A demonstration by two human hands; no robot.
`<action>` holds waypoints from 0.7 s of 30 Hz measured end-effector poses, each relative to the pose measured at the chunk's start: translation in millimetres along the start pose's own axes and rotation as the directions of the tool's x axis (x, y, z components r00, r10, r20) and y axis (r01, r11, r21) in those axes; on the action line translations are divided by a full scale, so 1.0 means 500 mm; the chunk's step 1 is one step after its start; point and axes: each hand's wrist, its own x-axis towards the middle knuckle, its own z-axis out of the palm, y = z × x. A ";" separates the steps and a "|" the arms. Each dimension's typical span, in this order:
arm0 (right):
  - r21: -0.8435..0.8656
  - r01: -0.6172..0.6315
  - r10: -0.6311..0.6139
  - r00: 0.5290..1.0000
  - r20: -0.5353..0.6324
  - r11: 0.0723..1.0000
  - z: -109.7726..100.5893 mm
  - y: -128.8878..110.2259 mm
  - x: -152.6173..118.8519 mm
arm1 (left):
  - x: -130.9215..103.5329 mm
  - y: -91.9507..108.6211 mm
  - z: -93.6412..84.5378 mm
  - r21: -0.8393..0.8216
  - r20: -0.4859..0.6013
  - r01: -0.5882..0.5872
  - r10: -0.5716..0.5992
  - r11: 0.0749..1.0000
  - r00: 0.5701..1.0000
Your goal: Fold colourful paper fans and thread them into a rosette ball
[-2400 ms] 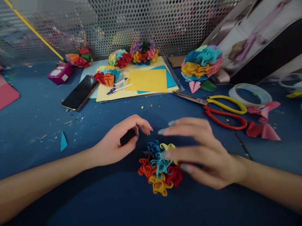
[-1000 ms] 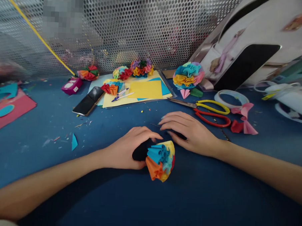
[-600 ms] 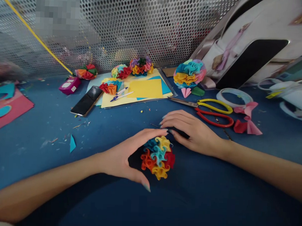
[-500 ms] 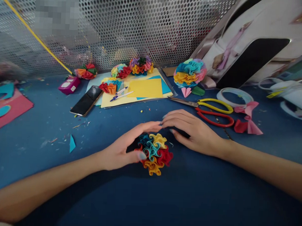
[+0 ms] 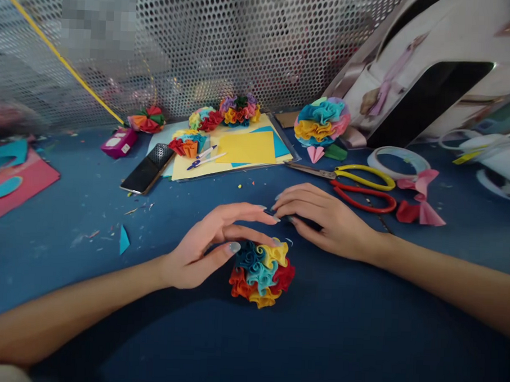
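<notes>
A ball of curled paper flowers (image 5: 262,274) in dark blue, yellow, turquoise, red and orange lies on the blue table in front of me. Over its upper left side hovers my left hand (image 5: 213,242), fingers apart and stretched out, with one fingertip at or just above the yellow curls. My right hand (image 5: 321,219) rests on the table to the upper right of the ball, fingers loosely bent and holding nothing I can see. Scissors (image 5: 344,181) with one yellow and one red handle lie open beyond my right hand.
Behind stand a phone (image 5: 148,172), a purple box (image 5: 119,143), pens (image 5: 205,159) on yellow sheets (image 5: 246,147), and a ruffled paper ball (image 5: 322,122). At right are a tape roll (image 5: 377,157), a pink paper bow (image 5: 421,201) and a white bag (image 5: 369,83). Perforated metal (image 5: 245,38) closes the back.
My left hand has loosened from around the paper flower ball and lifted slightly up and left, its fingers spreading. The ball sits slightly lower and more of it shows. My right hand stays nearly still.
</notes>
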 end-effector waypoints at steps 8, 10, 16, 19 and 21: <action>0.051 0.004 -0.002 0.999 -0.034 0.999 -0.001 -0.008 -0.002 | 0.010 0.008 0.000 0.418 0.090 -0.096 0.064 0.904 0.994; 0.130 -0.018 0.022 0.999 -0.030 0.991 -0.005 -0.021 -0.001 | 0.012 0.006 -0.008 0.487 0.030 -0.052 0.043 0.872 0.999; 0.378 -0.072 0.023 0.991 0.131 0.923 -0.006 -0.071 0.002 | 0.004 0.003 0.003 0.375 -0.044 0.209 -0.208 0.903 0.977; 0.313 -0.118 0.050 0.975 0.218 0.942 0.002 -0.082 -0.002 | -0.003 0.011 0.027 0.360 -0.096 0.378 -0.369 0.853 0.925; 0.306 -0.154 0.081 0.968 0.238 0.940 0.006 -0.084 -0.004 | -0.005 0.017 0.037 0.375 -0.136 0.463 -0.447 0.803 0.884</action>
